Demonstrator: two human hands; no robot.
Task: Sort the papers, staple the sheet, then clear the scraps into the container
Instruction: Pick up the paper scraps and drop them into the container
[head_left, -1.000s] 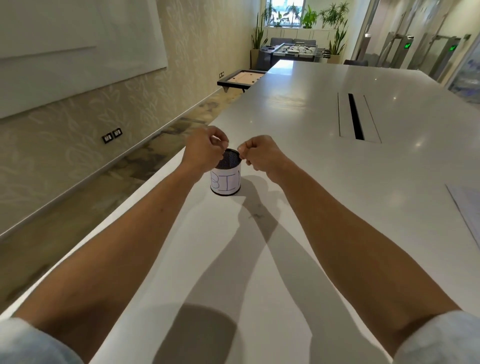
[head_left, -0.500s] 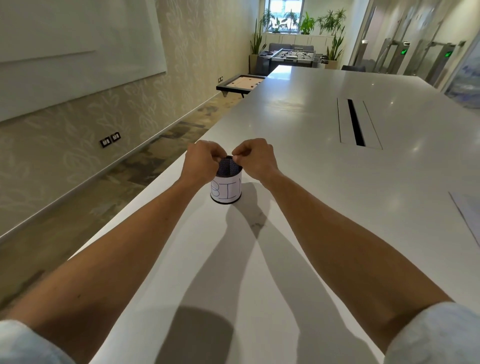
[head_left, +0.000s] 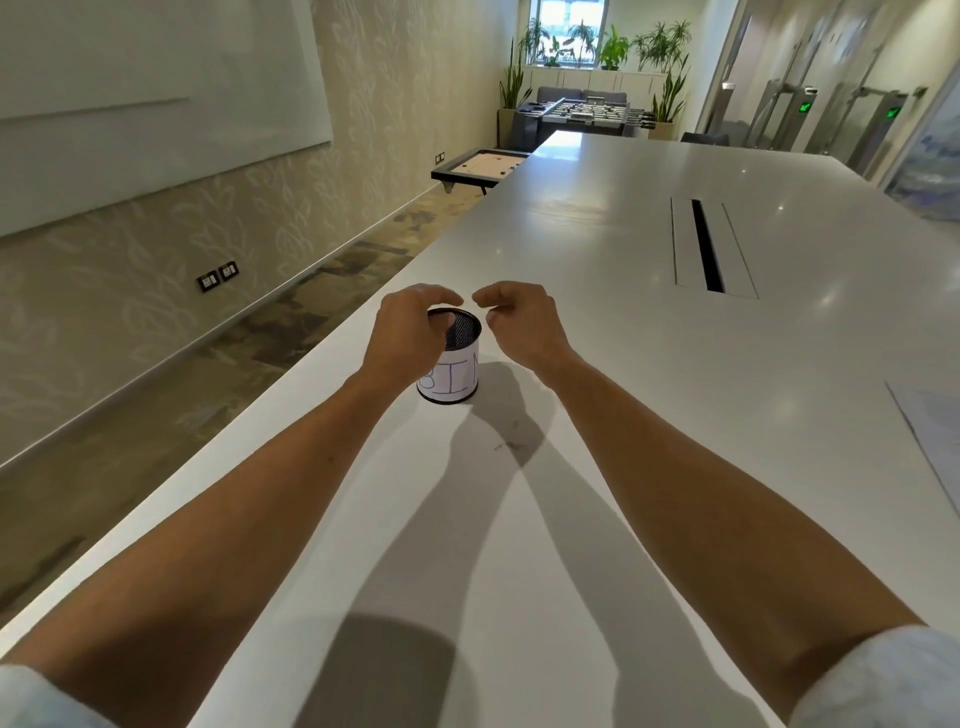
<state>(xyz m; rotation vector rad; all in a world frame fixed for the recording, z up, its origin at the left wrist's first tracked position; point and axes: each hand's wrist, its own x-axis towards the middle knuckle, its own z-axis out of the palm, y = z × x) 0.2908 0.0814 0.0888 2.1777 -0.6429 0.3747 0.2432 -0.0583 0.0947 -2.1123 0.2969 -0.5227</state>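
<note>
A small black mesh cup (head_left: 457, 353) with a white paper label reading "BIN" stands on the white table (head_left: 597, 364) near its left edge. My left hand (head_left: 408, 340) hovers over the cup's left rim with curled, parted fingers and covers part of the label. Just to the right of the cup, my right hand (head_left: 524, 327) is held with loosely curled fingers. I see nothing in either hand. A sheet of paper (head_left: 935, 441) lies at the table's right edge, partly cut off by the frame.
A cable slot (head_left: 707, 244) is set into the table farther back. The table's left edge drops to a carpeted floor beside a patterned wall. A low game board (head_left: 480, 166) and a foosball table (head_left: 587, 111) stand at the far end.
Both hands were pinched together over the cup's mouth; now they have drawn apart and their fingers have loosened.
</note>
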